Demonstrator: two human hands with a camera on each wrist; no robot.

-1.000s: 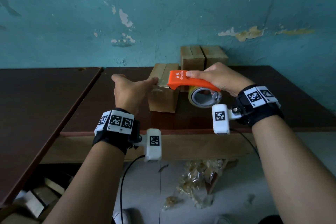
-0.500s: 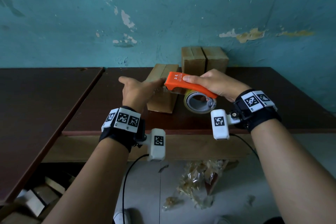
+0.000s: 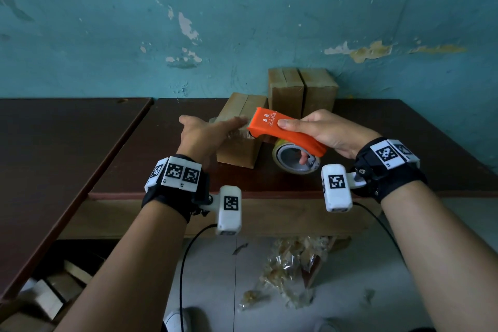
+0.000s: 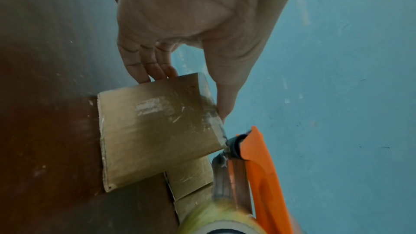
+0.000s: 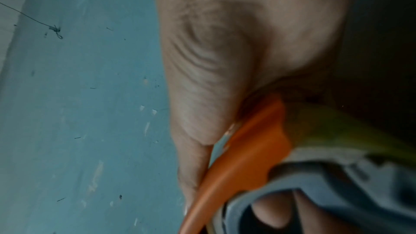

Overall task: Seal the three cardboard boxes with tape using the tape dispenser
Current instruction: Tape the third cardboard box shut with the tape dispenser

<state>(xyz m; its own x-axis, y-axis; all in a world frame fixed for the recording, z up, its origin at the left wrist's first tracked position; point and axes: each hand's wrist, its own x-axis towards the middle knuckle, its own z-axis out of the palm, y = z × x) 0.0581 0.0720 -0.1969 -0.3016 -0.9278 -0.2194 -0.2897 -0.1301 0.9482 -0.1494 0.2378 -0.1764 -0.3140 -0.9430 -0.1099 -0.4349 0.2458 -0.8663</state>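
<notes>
A small cardboard box [image 3: 239,148] stands on the dark wooden table [image 3: 167,159], its top seam running away from me. My left hand [image 3: 207,133] lies flat along its left upper edge, fingers straight; the left wrist view shows the fingers [image 4: 148,67] behind the box [image 4: 155,131] and the thumb along its top. My right hand [image 3: 323,132] grips the orange tape dispenser [image 3: 285,132] with its tape roll [image 3: 296,163], the blade end at the box's near top edge. In the right wrist view the dispenser [image 5: 247,149] fills the palm. Two more boxes [image 3: 301,91] stand side by side behind.
A teal wall [image 3: 242,21] rises right behind the table. A second dark table [image 3: 54,143] adjoins on the left. Crumpled clear wrapping [image 3: 291,264] lies on the floor below, and cardboard pieces [image 3: 48,296] sit under the left table.
The dispenser has drawn back toward me along the box top and tilted blade-up. My left hand has flattened and slid along the box's left edge.
</notes>
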